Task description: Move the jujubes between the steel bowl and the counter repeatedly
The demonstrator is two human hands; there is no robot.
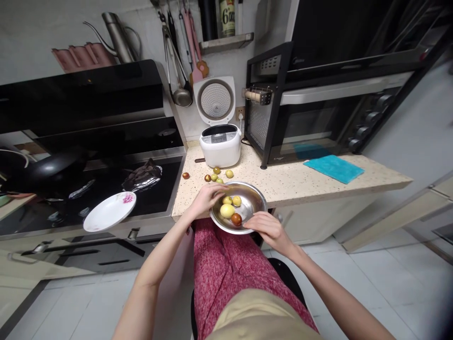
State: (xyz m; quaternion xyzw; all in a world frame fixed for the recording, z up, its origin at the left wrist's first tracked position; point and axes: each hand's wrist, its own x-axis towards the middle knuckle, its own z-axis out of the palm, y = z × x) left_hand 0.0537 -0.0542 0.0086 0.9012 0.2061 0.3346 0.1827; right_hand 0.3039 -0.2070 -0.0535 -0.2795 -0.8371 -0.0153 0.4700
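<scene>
A shiny metal bowl (pixel 256 192) is at the counter's front edge, overhanging my lap. Inside it lie several jujube-like fruits: a large pale yellow one (pixel 227 211), smaller yellow-green ones (pixel 237 201) and a reddish-brown one (pixel 236 219). My left hand (pixel 208 197) grips the bowl's left rim, its fingers reaching over the edge. At the near right rim, my right hand (pixel 267 227) is closed on the bowl, fingertips close to the brown fruit. Just beyond the bowl, several more green and brown fruits (pixel 214 177) are loose on the speckled counter (pixel 283 182).
Behind the loose fruits stands a white rice cooker (pixel 221 148), lid raised. A white plate (pixel 106 215) juts over the stove's front edge at left. To the right are a black oven (pixel 314 123) and a blue cloth (pixel 334 168). Utensils hang on the wall.
</scene>
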